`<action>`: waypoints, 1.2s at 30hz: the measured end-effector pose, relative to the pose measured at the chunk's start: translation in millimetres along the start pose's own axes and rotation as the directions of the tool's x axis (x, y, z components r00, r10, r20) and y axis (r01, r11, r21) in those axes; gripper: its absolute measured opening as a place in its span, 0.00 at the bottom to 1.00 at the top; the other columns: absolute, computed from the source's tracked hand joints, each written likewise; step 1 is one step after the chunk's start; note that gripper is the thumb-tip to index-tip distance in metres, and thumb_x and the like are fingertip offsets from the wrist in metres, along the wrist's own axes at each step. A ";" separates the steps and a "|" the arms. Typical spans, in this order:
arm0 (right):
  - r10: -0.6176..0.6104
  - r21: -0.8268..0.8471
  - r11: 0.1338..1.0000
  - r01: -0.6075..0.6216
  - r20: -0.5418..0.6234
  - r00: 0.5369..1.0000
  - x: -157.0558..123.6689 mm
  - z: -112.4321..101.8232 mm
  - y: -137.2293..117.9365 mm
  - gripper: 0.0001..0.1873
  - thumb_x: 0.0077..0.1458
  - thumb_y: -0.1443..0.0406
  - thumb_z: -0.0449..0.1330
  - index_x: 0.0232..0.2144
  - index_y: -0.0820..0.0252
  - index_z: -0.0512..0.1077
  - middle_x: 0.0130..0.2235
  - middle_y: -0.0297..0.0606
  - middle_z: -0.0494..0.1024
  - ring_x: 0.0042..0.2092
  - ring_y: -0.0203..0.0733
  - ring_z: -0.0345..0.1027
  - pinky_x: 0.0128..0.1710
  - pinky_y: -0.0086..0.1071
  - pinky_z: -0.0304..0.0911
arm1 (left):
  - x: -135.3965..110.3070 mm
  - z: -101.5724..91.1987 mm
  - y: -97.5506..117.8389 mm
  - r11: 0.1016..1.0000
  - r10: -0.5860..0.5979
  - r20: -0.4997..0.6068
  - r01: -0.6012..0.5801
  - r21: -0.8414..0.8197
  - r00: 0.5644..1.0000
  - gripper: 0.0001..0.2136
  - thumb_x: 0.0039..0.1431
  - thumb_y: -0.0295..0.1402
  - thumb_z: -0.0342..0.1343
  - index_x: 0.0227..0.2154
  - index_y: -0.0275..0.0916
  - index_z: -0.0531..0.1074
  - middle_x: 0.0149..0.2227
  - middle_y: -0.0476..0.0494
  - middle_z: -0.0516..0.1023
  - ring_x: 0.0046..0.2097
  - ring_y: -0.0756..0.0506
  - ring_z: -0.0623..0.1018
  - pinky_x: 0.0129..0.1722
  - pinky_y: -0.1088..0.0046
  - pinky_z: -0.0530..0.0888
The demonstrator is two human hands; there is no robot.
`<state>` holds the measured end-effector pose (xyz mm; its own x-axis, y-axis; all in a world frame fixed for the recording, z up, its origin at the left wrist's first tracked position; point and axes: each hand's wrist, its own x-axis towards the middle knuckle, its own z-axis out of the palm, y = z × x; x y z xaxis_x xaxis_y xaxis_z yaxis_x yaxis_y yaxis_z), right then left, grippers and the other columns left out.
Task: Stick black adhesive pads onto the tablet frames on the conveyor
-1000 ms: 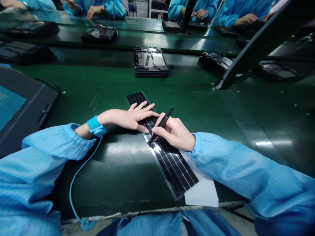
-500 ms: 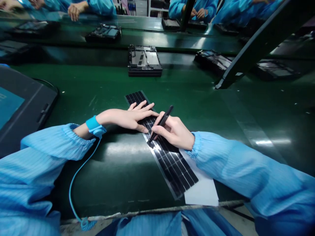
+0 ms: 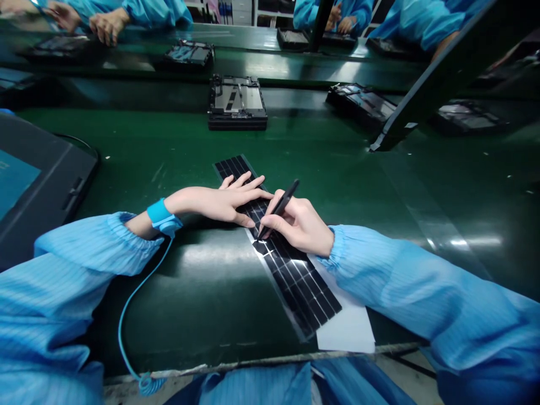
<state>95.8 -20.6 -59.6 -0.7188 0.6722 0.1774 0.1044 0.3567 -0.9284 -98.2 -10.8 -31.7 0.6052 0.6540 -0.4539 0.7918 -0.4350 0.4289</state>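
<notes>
The black tray [image 3: 237, 104] on the far side of the green tabletop [image 3: 169, 157] sits further left than it did a second ago, and a co-worker's hand [image 3: 105, 25] at the top left has come into fuller view. My own hands have hardly shifted.

My left hand [image 3: 219, 202] lies flat and open, palm down, with its fingers spread across the gridded strip [image 3: 304, 281] to press it against the tabletop. My right hand [image 3: 301, 225] is closed around a black pen [image 3: 279, 208] in a writing grip. The pen tilts up and to the right, and its tip touches the strip just beside my left fingertips.

The strip itself is long, dark and glossy, divided into small squares. It runs diagonally from just beyond my left fingers down toward the near edge of the tabletop, and light glints off it just below the pen tip. Its near end rests on a white sheet [image 3: 346, 329], which sticks out to the right and reaches almost to the edge.

A blue wrist strap [image 3: 162, 216] circles my left wrist — its cord [image 3: 126, 315] loops down over the near edge. A dark case [image 3: 37, 180] lies at the far left, well apart from my hands. A slanted bar [image 3: 442, 73] crosses the upper right and comes down to the tabletop beside another dark tray.
</notes>
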 end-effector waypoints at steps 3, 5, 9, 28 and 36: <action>0.022 0.069 0.997 -0.028 0.089 0.996 -2.3 -1.5 0.1 0.09 0.54 0.61 0.55 0.28 0.61 0.62 0.25 0.34 0.73 0.25 0.36 0.71 0.25 0.30 0.67 | 0.4 -0.7 0.0 1.000 -0.001 0.003 0.001 -0.010 1.000 0.32 0.58 0.46 0.46 0.62 0.48 0.38 0.64 0.44 0.25 0.62 0.37 0.26 0.58 0.48 0.34; 0.011 0.082 0.997 -0.018 0.079 0.997 -3.4 -3.1 -0.6 0.10 0.56 0.61 0.53 0.28 0.61 0.61 0.23 0.33 0.72 0.24 0.35 0.70 0.25 0.29 0.67 | 0.7 -1.1 -0.8 1.000 0.002 0.003 -0.002 -0.014 1.000 0.32 0.58 0.46 0.47 0.61 0.48 0.39 0.64 0.45 0.25 0.62 0.36 0.27 0.58 0.49 0.34; -0.068 -0.092 0.994 0.067 -0.014 0.998 -1.6 -6.0 -1.9 0.12 0.61 0.62 0.46 0.28 0.61 0.61 0.21 0.32 0.70 0.22 0.32 0.66 0.26 0.28 0.64 | 1.2 -0.6 -2.7 1.000 0.007 -0.009 -0.007 -0.013 1.000 0.33 0.58 0.46 0.47 0.61 0.48 0.39 0.64 0.46 0.24 0.62 0.36 0.26 0.58 0.50 0.33; 0.011 -0.805 0.472 0.359 0.413 0.911 -6.1 13.9 -10.2 0.13 0.57 0.69 0.46 0.41 0.71 0.66 0.37 0.45 0.69 0.32 0.41 0.67 0.25 0.32 0.61 | -2.5 -1.4 -0.9 0.999 -0.027 -0.019 0.027 -0.033 0.999 0.30 0.58 0.44 0.48 0.61 0.47 0.45 0.65 0.45 0.28 0.63 0.39 0.27 0.58 0.50 0.33; 0.041 -0.747 0.559 0.360 0.459 0.888 -4.4 10.3 -8.8 0.15 0.56 0.68 0.46 0.43 0.70 0.64 0.37 0.45 0.70 0.30 0.40 0.67 0.26 0.32 0.60 | 0.4 0.8 -5.2 0.999 -0.016 -0.033 0.014 -0.049 0.999 0.31 0.57 0.45 0.50 0.60 0.47 0.46 0.65 0.45 0.29 0.63 0.38 0.28 0.58 0.50 0.33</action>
<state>91.0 -33.4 -55.5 -0.9491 0.3135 -0.0302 0.3126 0.9262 -0.2109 -102.0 -8.7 -34.7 0.5893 0.6812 -0.4344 0.7954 -0.3949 0.4598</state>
